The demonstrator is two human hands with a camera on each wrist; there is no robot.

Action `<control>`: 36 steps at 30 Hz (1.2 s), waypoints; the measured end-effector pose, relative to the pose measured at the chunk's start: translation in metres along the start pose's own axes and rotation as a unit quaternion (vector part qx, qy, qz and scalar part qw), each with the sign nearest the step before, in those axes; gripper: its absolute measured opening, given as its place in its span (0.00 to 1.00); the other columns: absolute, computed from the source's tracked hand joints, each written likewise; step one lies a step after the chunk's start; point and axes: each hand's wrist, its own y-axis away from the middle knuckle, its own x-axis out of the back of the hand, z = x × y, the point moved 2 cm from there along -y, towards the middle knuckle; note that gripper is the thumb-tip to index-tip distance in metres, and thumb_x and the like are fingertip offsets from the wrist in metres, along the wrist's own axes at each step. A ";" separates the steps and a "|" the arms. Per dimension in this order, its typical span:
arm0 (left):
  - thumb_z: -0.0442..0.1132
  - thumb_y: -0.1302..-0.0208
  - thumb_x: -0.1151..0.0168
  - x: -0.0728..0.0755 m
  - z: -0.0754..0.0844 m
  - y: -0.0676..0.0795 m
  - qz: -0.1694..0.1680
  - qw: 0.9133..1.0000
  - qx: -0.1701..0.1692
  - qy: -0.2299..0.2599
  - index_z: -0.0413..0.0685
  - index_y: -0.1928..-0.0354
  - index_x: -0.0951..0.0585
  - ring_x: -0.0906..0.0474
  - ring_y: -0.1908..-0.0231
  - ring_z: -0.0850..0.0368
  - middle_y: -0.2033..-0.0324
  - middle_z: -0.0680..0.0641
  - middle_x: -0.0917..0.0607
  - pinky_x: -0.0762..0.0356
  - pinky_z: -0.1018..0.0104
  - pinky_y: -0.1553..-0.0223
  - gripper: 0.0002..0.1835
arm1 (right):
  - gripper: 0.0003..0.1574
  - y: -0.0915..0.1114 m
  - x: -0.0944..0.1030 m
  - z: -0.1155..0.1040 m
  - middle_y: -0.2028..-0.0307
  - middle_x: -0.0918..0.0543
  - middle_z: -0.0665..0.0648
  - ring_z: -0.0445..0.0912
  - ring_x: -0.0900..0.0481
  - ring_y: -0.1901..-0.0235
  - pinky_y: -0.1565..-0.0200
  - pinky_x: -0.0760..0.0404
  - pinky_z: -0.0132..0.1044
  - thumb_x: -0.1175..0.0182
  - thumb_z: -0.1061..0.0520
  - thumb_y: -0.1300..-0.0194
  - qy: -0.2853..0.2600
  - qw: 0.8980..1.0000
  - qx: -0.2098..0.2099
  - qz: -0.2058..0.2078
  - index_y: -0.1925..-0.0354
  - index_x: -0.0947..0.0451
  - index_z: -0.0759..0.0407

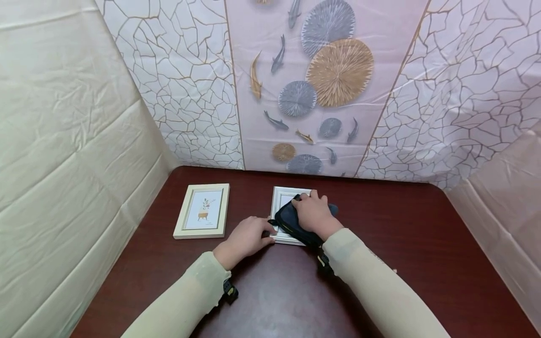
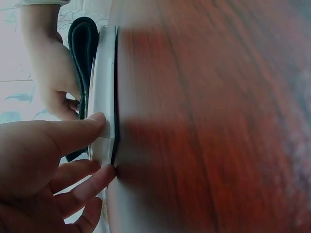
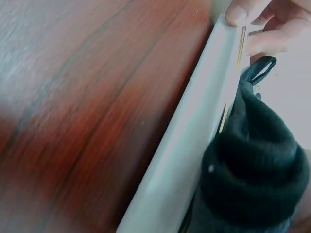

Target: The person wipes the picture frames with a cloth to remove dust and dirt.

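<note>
A white picture frame (image 1: 276,199) lies flat on the table, partly covered by a folded dark cloth (image 1: 288,218) with a small hanging loop. My right hand (image 1: 313,213) holds the cloth from above against the frame's face, its fingers bent over the fabric. At the frame's near left corner, my left hand (image 1: 249,237) pinches the edge, with the thumb on the side of the white frame (image 2: 103,73) in the left wrist view. The right wrist view has the bunched cloth (image 3: 252,160) lying along the frame's edge. Most of the picture inside is hidden.
To the left lies a cream picture frame (image 1: 179,225) with a plant print. Both stand on a dark red wooden table (image 1: 405,225). A patterned curtain (image 1: 203,94) rises behind the far edge, and pale cloth walls (image 1: 63,164) close off the sides.
</note>
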 end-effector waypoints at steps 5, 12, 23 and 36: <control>0.43 0.27 0.23 -0.001 0.000 0.000 -0.008 1.000 -0.001 0.008 0.55 0.49 0.05 0.12 0.44 0.52 0.50 0.54 0.07 0.16 0.55 0.41 0.08 | 0.29 -0.003 0.001 -0.008 0.24 0.26 0.64 0.67 0.32 0.30 0.36 0.27 0.71 0.43 0.55 0.14 0.003 1.000 0.005 -0.003 0.20 0.25 0.47; 0.43 0.28 0.23 0.002 0.001 -0.004 0.000 1.000 -0.015 0.004 0.55 0.51 0.05 0.12 0.48 0.53 0.54 0.56 0.07 0.16 0.56 0.43 0.08 | 0.29 -0.009 0.007 -0.015 0.24 0.26 0.63 0.67 0.32 0.28 0.34 0.29 0.73 0.43 0.54 0.14 0.003 1.000 0.014 0.006 0.20 0.25 0.46; 0.44 0.27 0.23 0.000 -0.001 -0.003 -0.007 1.000 -0.010 0.007 0.57 0.52 0.05 0.11 0.52 0.56 0.56 0.57 0.07 0.15 0.57 0.46 0.06 | 0.30 -0.011 0.004 -0.020 0.23 0.27 0.60 0.66 0.33 0.27 0.32 0.32 0.75 0.41 0.54 0.15 0.009 1.000 0.017 0.005 0.20 0.25 0.46; 0.45 0.28 0.22 0.002 -0.001 -0.001 -0.012 1.000 0.012 0.003 0.58 0.52 0.05 0.12 0.51 0.57 0.55 0.58 0.07 0.15 0.57 0.47 0.07 | 0.33 -0.011 -0.002 -0.011 0.22 0.27 0.55 0.62 0.32 0.28 0.33 0.35 0.76 0.42 0.57 0.17 -0.022 0.999 0.046 0.011 0.19 0.26 0.40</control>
